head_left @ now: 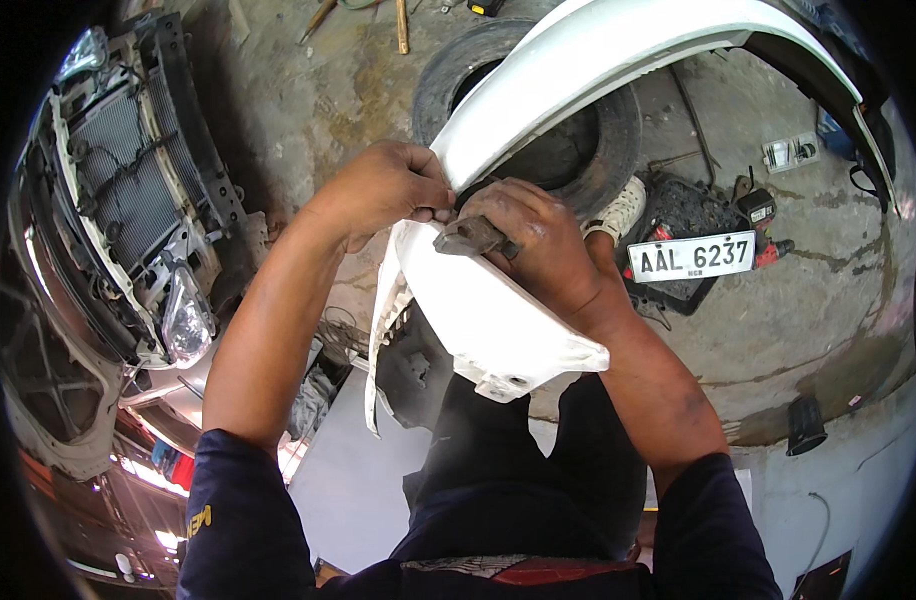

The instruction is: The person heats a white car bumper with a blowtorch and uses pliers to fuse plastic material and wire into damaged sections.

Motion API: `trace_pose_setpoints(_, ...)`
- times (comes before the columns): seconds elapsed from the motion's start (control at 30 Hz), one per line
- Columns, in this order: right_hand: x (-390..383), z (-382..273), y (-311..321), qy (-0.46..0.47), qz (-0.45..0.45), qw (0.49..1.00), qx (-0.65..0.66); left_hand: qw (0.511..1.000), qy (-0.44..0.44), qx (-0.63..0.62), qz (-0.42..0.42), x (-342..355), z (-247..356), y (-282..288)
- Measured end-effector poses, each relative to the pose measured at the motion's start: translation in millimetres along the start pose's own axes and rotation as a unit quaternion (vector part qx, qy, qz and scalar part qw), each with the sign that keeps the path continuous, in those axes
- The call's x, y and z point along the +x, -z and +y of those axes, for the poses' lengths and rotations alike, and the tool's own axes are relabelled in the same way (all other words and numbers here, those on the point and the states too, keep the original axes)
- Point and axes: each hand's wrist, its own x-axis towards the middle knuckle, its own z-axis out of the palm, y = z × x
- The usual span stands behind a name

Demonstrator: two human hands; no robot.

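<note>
A white car fender (493,305) stretches from above my lap up to the far right, its curved wheel-arch edge (618,48) bending over a tyre. My left hand (393,190) is closed with its fingertips pressed together at the narrow part of the fender. What lies between those fingertips, if anything, is hidden. Just beside it, my right hand (533,230) is wrapped round a worn dark metal tool (468,237) with a blunt end, which lies over the fender's surface. The tool's kind cannot be made out, as the fingers cover the rest of it.
Under the fender lies a black tyre (618,150). To the right a licence plate (691,256) rests on a black tray, near a cordless power tool (758,207). A car's exposed front end with radiator (133,150) and headlight (188,315) fills the left. A wooden handle (402,27) lies far off.
</note>
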Motion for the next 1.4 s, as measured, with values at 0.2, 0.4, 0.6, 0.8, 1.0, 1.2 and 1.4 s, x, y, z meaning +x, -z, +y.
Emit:
trace_pose_setpoints(0.2, 9, 7, -10, -0.047, 0.034, 0.998, 0.01, 0.983, -0.075, 0.165, 0.031, 6, -7, -5)
trace_pose_setpoints(0.4, -10, 2, -15, -0.154, 0.005, 0.986, 0.055, 0.986, -0.059, 0.145, 0.051, -2, -18, 2)
trace_pose_setpoints(0.6, -12, -5, -9, -0.191, -0.01, 0.98, 0.055, 0.957, -0.198, 0.185, 0.103, 2, -10, 1)
trace_pose_setpoints(0.8, -8, -12, 10, -0.173, -0.023, 0.985, -0.005, 0.977, -0.147, 0.149, 0.029, 2, -6, 7)
trace_pose_setpoints(1.0, -4, -6, 13, -0.201, -0.063, 0.978, 0.011, 0.98, -0.184, 0.021, 0.067, -11, -44, 1)
trace_pose_setpoints(1.2, 2, -2, 15, -0.144, -0.058, 0.988, -0.021, 0.931, -0.304, 0.202, 0.016, -65, -80, -16)
trace_pose_setpoints(1.4, 10, -1, 10, -0.148, -0.057, 0.987, 0.022, 0.907, -0.28, 0.283, 0.14, -42, -87, -51)
